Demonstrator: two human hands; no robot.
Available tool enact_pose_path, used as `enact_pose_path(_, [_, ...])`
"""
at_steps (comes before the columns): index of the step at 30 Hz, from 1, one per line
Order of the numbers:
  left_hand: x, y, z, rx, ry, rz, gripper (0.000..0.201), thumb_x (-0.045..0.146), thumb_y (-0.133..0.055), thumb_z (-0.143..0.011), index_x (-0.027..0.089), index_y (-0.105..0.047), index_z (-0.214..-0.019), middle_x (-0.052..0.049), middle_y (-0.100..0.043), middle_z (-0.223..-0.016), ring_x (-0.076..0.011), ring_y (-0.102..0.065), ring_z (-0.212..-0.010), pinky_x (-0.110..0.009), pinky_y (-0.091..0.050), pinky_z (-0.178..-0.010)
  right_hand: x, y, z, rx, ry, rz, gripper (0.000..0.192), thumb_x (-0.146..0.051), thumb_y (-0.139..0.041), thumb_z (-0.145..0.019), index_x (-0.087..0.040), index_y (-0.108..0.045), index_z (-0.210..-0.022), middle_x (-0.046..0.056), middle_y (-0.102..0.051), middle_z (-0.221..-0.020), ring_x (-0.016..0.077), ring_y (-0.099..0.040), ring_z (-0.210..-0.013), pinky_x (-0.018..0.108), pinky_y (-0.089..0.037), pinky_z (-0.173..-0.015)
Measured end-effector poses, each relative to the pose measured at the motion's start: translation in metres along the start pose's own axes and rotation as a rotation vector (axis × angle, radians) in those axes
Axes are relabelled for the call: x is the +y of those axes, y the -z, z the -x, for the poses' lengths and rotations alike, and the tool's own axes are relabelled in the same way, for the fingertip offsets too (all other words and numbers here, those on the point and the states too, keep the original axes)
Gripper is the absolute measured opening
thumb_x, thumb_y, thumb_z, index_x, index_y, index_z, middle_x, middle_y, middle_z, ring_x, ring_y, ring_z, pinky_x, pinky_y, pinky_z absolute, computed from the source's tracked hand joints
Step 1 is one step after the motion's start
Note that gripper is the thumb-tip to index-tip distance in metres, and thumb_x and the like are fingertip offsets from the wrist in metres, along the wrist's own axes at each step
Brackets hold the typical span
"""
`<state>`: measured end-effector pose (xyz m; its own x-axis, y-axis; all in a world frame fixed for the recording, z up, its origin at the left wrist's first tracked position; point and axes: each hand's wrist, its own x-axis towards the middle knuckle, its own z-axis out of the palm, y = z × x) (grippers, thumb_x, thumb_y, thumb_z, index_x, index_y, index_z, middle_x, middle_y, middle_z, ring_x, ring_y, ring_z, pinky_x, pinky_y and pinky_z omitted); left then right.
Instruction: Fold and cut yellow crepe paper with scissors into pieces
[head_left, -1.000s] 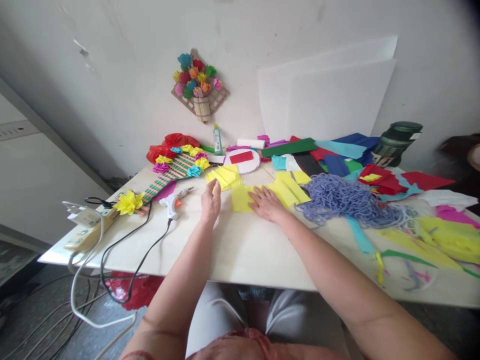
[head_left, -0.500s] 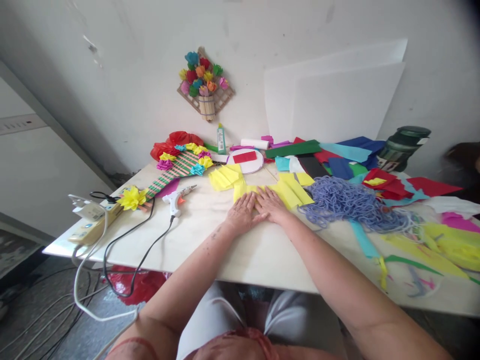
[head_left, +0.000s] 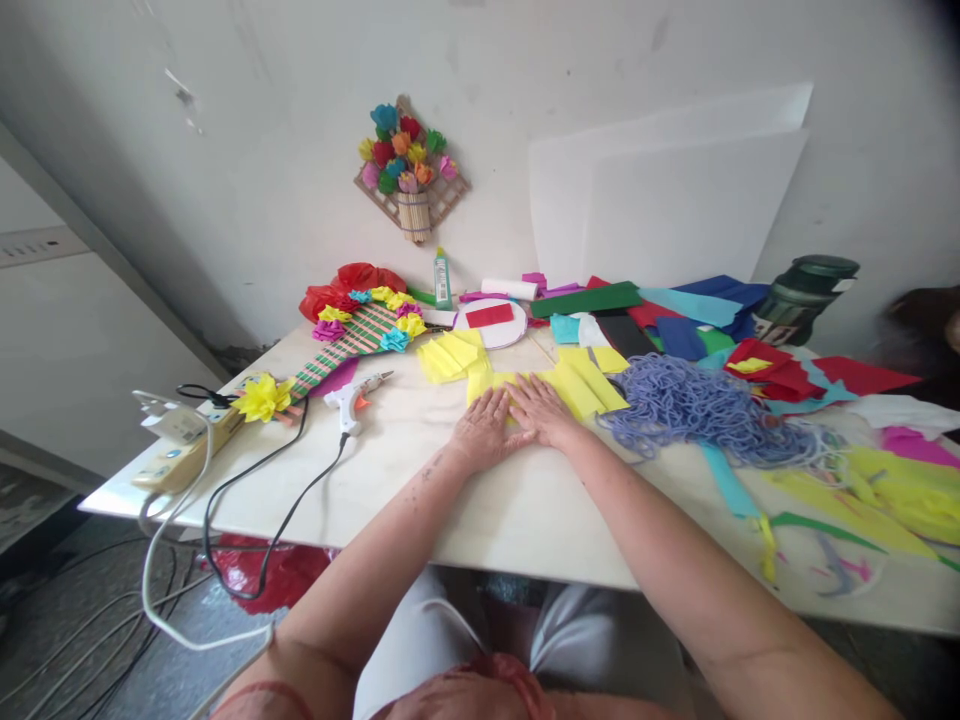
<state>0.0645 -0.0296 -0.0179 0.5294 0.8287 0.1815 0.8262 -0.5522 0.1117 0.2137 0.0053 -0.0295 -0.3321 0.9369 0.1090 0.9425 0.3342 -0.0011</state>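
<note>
Both hands lie flat, side by side, on a yellow sheet of crepe paper (head_left: 487, 381) at the middle of the table. My left hand (head_left: 484, 432) has its fingers stretched forward over the sheet's near edge. Beside it my right hand (head_left: 544, 410) presses down with fingers extended, and the thumbs meet or nearly meet. Folded yellow paper strips (head_left: 589, 387) lie just right of my right hand. More yellow paper pieces (head_left: 451, 355) sit behind and to the left. The part of the sheet beneath my palms is hidden.
A glue gun (head_left: 351, 400) and a power strip (head_left: 180, 462) with cables are on the left, near a flower-trimmed woven craft (head_left: 360, 340). To the right lie a heap of purple yarn (head_left: 690, 405) and coloured paper scraps. A dark green jar (head_left: 806, 295) stands at the back right.
</note>
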Motion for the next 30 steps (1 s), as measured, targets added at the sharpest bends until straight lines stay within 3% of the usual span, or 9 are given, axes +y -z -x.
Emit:
enact_pose_path(13, [0.0,-0.001,0.0,-0.015,0.019,-0.039,0.084,0.068,-0.017,-0.075,0.01,-0.028,-0.134,-0.01,-0.026,-0.141,-0.0277,-0.015,-0.13,-0.039,-0.016,-0.105,0.0,0.002,0.002,0.011,-0.01,0.001,0.052,-0.035,-0.026,-0.086,-0.022,-0.025,-0.137,0.003,-0.02,-0.144,0.0223,-0.013,-0.132,0.038,-0.014,-0.106])
enact_pose_path(21, [0.0,0.001,0.0,-0.013,0.028,-0.054,0.08,0.066,-0.021,-0.076,0.01,-0.031,-0.133,-0.014,-0.024,-0.14,-0.027,-0.015,-0.131,-0.041,-0.017,-0.105,0.0,0.005,0.0,-0.006,-0.027,-0.048,0.053,-0.033,-0.028,-0.086,-0.019,-0.024,-0.137,0.004,-0.02,-0.144,0.022,-0.012,-0.132,0.038,-0.013,-0.106])
enact_pose_path(24, [0.001,0.004,0.0,-0.047,0.041,-0.041,0.081,0.067,-0.021,-0.076,0.01,-0.03,-0.133,-0.014,-0.022,-0.141,-0.0274,-0.013,-0.131,-0.042,-0.017,-0.105,0.005,0.01,-0.001,-0.003,-0.059,-0.207,0.053,-0.029,-0.025,-0.086,-0.016,-0.023,-0.138,0.004,-0.022,-0.143,0.0186,-0.015,-0.131,0.034,-0.016,-0.106])
enact_pose_path(30, [0.0,0.004,-0.001,-0.053,0.034,-0.037,0.081,0.067,-0.021,-0.076,0.012,-0.029,-0.134,-0.014,-0.021,-0.142,-0.0285,-0.013,-0.131,-0.041,-0.017,-0.104,0.027,0.017,0.003,0.113,-0.12,-0.791,0.053,-0.028,-0.018,-0.086,-0.014,-0.021,-0.137,0.003,-0.03,-0.14,0.0116,-0.028,-0.127,0.029,-0.028,-0.102])
